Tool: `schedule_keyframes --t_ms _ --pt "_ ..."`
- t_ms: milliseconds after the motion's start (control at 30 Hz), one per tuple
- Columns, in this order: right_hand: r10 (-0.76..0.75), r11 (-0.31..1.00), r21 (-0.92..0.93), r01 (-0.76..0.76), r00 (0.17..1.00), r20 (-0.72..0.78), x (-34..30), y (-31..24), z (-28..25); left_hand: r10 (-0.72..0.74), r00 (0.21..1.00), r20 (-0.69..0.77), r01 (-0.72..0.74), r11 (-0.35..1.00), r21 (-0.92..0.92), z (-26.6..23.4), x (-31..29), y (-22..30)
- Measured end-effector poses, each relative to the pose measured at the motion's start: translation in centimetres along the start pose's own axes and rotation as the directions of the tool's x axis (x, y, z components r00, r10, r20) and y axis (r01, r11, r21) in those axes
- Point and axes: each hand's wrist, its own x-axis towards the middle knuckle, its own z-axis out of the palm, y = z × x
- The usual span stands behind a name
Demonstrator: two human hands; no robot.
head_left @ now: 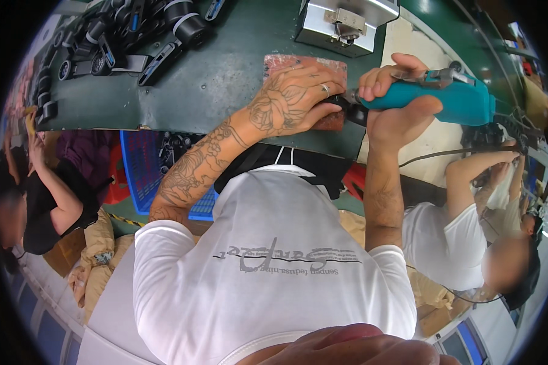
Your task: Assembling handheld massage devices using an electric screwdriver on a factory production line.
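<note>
My right hand (pixel 402 106) is wrapped round a teal electric screwdriver (pixel 453 102), which lies nearly level with its nose pointing left. That nose reaches a small black part (pixel 354 113) by the fingertips of my left hand (pixel 295 100). My left fingers are curled and press this part down on a worn reddish pad (pixel 304 61). Most of the black part is hidden beneath my fingers, so its exact kind does not show. Whether the bit touches a screw cannot be made out.
Black wheeled parts (pixel 122 42) pile up at the far left of the green table (pixel 219 67). A metal box-shaped fixture (pixel 347 27) stands behind the pad. A blue crate (pixel 137 176) sits below the table's near edge. A cable (pixel 432 156) runs rightward; co-workers sit on both sides.
</note>
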Motion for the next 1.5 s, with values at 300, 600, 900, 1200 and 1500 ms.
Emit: schedule_keyframes --t_ms 300,600,900,1200,1500 --pt "-0.31 0.929 0.211 0.304 0.951 -0.003 5.9 0.9 1.8 -0.09 0.996 -0.003 0.09 0.996 0.017 -0.9 1.6 -0.5" --pt "-0.31 0.951 0.014 0.309 0.95 0.04 8.5 3.9 3.5 0.041 0.999 0.031 -0.046 0.983 0.179 0.3 1.2 -2.0" --pt "-0.119 0.993 0.023 0.12 0.992 -0.034 6.3 2.8 3.2 -0.035 0.999 0.001 0.035 0.995 0.099 0.6 1.0 -2.7" --pt "-0.162 0.986 0.049 0.16 0.986 0.048 4.3 2.2 -0.2 -0.05 0.999 0.017 0.049 0.996 0.07 0.6 1.0 -2.5" --pt "-0.144 0.982 0.128 0.14 0.989 0.021 3.7 3.8 -0.3 -0.082 0.995 0.057 0.077 0.993 0.086 0.2 1.3 -2.0"
